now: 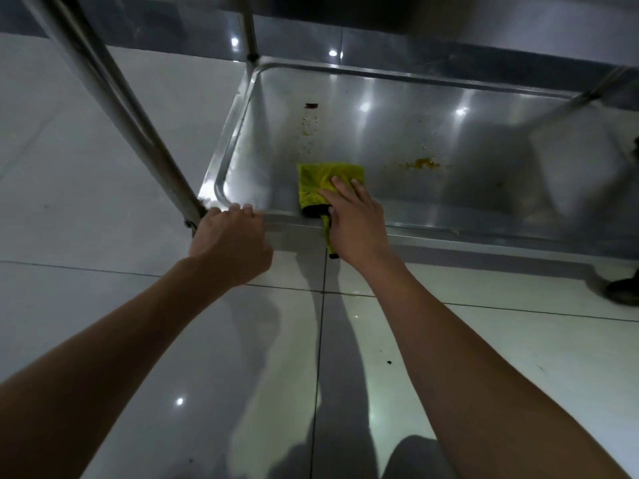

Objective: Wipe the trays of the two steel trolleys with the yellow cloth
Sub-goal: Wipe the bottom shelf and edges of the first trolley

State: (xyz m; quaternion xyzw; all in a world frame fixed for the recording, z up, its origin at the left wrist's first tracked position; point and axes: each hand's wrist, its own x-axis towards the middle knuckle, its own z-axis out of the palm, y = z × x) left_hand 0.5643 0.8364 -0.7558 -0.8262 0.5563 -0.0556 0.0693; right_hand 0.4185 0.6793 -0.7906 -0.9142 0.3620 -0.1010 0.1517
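In the lower tray (pixel 449 133) of the steel trolley (pixel 114 98), near its front rim at six o'clock: yellow cloth (pixel 323 181), flat on the steel, one corner trailing over the edge. Pressed down by right hand (pixel 352 219), fingers spread open on top. Left hand (pixel 228 243) closed around the rim corner beside the leg. Likely soft, light, limp; best held under a flat palm, since bunching seems probable. Counted: one cloth, one trolley visible, two hands, one orange smear at two o'clock, one speckled trail at twelve.
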